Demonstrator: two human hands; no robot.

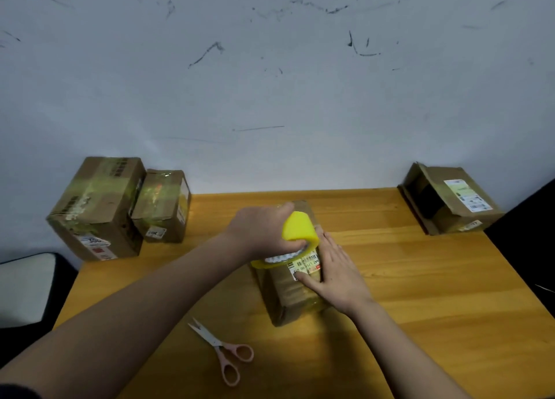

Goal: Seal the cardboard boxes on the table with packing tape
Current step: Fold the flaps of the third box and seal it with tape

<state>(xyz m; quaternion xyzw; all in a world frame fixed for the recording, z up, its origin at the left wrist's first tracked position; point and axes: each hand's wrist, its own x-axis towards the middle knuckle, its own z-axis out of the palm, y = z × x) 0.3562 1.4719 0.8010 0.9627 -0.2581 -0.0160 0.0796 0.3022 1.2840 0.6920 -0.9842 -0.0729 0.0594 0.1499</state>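
A small cardboard box point(288, 296) with a white label lies in the middle of the wooden table point(420, 278). My left hand point(258, 230) grips a yellow roll of packing tape point(300, 227) above the box's top, with a strip of tape running down onto the box. My right hand point(333, 269) rests flat on the box's right side, its fingers straight and its thumb pressing near the label.
Pink-handled scissors point(223, 350) lie on the table in front of the box. Two taped boxes point(99, 209) point(163, 206) stand off the table's back left corner. An open box point(450, 199) lies at the back right corner. The wall stands close behind.
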